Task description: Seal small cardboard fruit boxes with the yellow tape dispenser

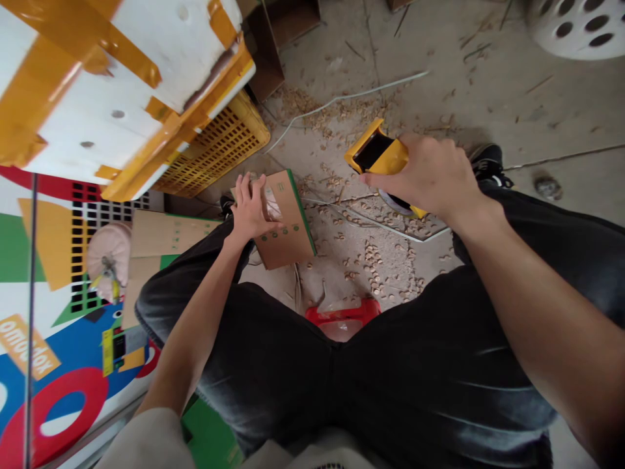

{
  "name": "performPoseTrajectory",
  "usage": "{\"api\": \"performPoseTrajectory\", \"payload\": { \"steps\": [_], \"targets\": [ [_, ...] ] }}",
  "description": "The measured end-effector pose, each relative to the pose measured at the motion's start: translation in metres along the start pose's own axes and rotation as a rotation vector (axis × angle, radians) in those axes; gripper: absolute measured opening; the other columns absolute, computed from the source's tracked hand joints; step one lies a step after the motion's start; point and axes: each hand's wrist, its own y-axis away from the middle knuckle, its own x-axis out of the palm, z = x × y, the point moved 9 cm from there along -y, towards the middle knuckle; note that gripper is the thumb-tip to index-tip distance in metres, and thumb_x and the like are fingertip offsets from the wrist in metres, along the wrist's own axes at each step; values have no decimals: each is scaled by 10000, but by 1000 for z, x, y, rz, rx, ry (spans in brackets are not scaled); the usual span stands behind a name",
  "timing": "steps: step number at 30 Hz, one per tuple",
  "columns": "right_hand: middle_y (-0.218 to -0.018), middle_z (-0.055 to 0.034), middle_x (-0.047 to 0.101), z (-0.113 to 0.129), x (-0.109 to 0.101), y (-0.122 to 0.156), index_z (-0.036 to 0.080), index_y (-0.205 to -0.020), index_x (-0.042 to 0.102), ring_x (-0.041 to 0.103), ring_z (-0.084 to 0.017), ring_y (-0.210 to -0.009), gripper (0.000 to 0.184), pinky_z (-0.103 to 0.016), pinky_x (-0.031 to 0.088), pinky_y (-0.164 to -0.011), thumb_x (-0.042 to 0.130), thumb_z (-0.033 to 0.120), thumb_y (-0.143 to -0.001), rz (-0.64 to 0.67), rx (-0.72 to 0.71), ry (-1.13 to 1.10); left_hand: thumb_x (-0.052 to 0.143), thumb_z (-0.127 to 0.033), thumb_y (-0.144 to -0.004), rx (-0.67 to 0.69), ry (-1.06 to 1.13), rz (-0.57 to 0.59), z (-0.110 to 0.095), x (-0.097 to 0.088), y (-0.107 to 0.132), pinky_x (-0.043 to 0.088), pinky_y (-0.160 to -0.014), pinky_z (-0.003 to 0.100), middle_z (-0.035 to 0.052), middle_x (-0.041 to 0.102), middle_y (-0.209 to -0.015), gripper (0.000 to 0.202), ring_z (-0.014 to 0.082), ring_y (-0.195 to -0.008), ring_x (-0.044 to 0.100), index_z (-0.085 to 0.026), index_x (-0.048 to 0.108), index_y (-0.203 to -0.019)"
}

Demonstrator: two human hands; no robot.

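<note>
My left hand (250, 207) grips a small brown cardboard box (288, 225) with a green edge, holding it over my left knee; the fingers wrap over its top. My right hand (426, 174) is closed around a yellow tool with a black inset (375, 153), held out above the floor past my right knee. I am seated, and my dark trousers fill the lower middle of the view.
A yellow slatted crate (219, 146) sits under a white and orange machine (112, 78) at the upper left. Flat cardboard boxes (166, 238) lie at the left. A red stool (344, 316) shows between my legs. Wood bits litter the concrete floor (381, 260).
</note>
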Motion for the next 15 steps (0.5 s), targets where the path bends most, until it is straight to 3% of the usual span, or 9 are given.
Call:
{"api": "performPoseTrajectory", "payload": {
  "steps": [7, 15],
  "targets": [
    [-1014, -221, 753, -1, 1, 0, 150, -1137, 731, 716, -478, -996, 710, -566, 554, -844, 728, 756, -768, 17, 8, 4, 960, -411, -563, 40, 47, 44, 10, -7, -6, 278, -1214, 775, 186, 334, -1654, 1212, 522, -1542, 272, -290, 372, -1616],
    [-1054, -203, 736, 0, 3, 1, 206, -1185, 710, 687, -471, -1067, 646, -604, 539, -894, 719, 724, -798, 40, 9, -39, 853, -471, -741, 46, 105, 51, 10, -11, -8, 312, -1235, 719, 172, 412, -1602, 958, 457, -1514, 321, -282, 445, -1587]
  ]
}}
